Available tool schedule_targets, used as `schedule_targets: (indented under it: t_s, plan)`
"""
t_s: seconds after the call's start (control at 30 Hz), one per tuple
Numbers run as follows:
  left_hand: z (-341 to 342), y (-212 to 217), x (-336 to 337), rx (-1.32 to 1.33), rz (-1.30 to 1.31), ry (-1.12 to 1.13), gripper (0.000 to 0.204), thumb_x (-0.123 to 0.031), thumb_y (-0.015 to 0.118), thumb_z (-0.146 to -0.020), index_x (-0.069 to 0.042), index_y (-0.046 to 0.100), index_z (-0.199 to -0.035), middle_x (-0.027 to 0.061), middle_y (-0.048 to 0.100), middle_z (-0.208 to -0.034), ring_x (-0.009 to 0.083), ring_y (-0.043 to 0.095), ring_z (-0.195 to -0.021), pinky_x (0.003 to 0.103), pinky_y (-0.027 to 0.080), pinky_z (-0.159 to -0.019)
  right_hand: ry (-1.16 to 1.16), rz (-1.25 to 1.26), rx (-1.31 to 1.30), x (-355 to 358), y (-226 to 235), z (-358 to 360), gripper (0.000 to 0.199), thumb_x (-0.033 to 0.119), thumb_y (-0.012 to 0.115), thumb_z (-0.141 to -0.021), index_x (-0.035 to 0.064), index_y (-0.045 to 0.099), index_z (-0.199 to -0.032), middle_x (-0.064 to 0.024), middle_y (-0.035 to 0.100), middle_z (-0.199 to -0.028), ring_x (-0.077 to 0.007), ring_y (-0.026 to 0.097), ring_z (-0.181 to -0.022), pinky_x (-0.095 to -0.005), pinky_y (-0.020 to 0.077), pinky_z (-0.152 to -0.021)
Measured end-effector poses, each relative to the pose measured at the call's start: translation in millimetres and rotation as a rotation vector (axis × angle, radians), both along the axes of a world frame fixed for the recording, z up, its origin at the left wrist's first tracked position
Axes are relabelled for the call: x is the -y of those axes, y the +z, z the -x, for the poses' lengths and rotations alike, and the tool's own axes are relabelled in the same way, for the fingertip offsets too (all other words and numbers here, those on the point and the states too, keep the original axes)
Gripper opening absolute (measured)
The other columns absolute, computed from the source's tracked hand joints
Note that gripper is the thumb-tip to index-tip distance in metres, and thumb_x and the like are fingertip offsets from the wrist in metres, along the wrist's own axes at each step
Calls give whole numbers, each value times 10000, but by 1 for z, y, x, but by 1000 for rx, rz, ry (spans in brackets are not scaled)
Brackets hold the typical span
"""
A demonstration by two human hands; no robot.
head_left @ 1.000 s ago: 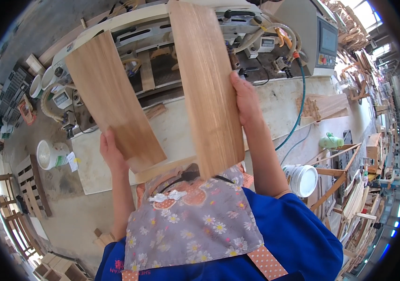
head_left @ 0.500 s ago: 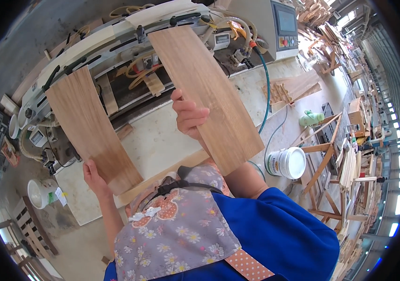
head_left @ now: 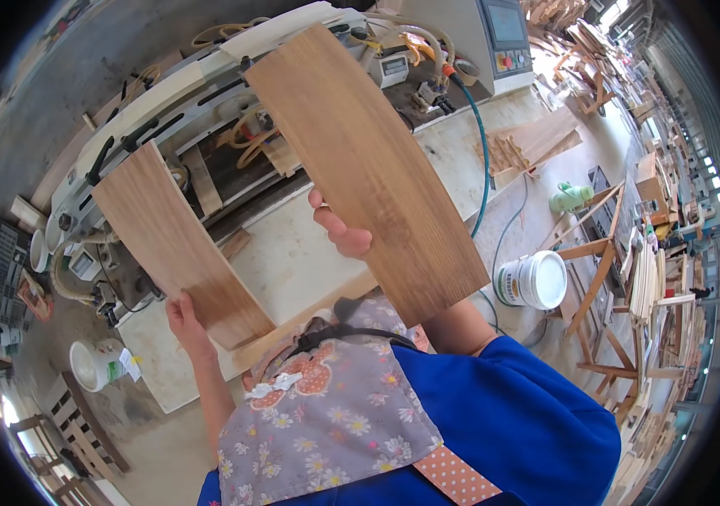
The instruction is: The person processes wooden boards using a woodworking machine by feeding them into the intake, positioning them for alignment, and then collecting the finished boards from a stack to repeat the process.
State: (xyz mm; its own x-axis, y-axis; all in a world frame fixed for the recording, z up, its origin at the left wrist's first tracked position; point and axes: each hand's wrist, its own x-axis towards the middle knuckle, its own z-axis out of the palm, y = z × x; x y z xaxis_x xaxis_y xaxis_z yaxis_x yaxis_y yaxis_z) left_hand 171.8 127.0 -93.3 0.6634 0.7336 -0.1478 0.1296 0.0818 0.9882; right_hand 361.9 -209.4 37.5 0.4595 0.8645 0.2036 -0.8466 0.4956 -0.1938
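Note:
Two flat brown wooden boards are held up in front of me, one in each hand. My left hand grips the lower left edge of the left board, its thumb on the face and the other fingers hidden behind. The right board looks longer and slants from upper left to lower right. Along its left edge, my right hand is closed, with fingertips curled onto the face and the rest of the hand behind. The boards are apart from each other.
Beyond the boards stands a long machine with hoses and a pale worktop. A control panel is at its far right. White buckets stand to the right and left. Wooden racks and stacked timber line the right side.
The right board has tilted and come closer to the view, its upper end shifting up and left. The left board and left hand have moved slightly right and down.

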Motion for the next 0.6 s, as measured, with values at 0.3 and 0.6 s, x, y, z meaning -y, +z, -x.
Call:
schedule_targets:
  t_s: [0.3, 0.6]
  plan:
    - [-65, 175, 61, 328, -1209, -236, 857, -328, 858, -697, -21, 445, -1383, 210, 413, -1467, 384, 410, -1338, 468, 311, -1123, -158, 316, -95, -13, 31, 44, 821, 583, 494, -937, -188, 441, -1216, -290, 608, -834, -241, 631, -572, -232, 471, -447]
    - [-116, 264, 101, 416, -1438, -1005, 618, -234, 866, -629, -49, 641, -1174, 92, 690, -1036, 214, 643, -970, 361, 467, -931, 143, 385, 458, 23, 34, 53, 716, 471, 516, -951, -181, 459, -1242, -265, 648, -824, -257, 667, -563, -269, 534, -455]
